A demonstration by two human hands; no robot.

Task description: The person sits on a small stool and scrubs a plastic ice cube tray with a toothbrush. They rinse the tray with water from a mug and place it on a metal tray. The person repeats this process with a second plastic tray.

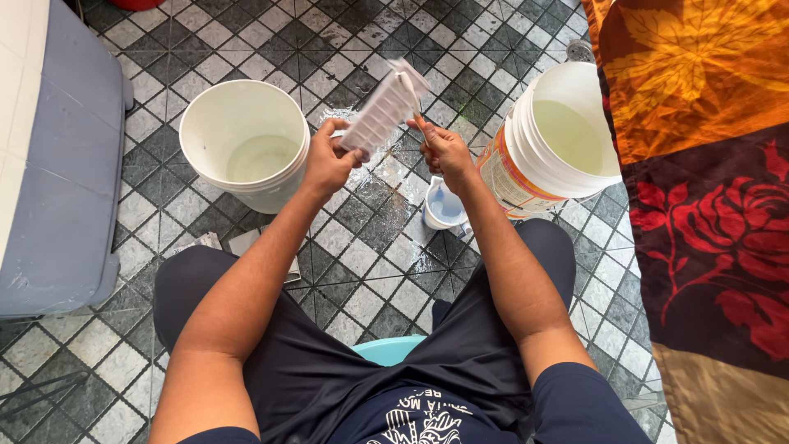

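Note:
My left hand (pixel 327 160) grips the near end of a white slatted plastic grille (pixel 383 109), held up tilted over the wet floor. My right hand (pixel 445 150) is closed on a small brush (pixel 408 85) with a pale handle, its bristled end resting against the far part of the grille. Both hands are raised between two white buckets. I sit on a light blue seat (pixel 389 348) with my knees spread.
A white bucket (pixel 246 144) with a little cloudy water stands at the left, a labelled white bucket (pixel 549 140) with water at the right. A small white cup (pixel 442 206) sits below my right hand. Grey appliance (pixel 57 164) at left, patterned cloth (pixel 707 189) at right, checkered wet tiles.

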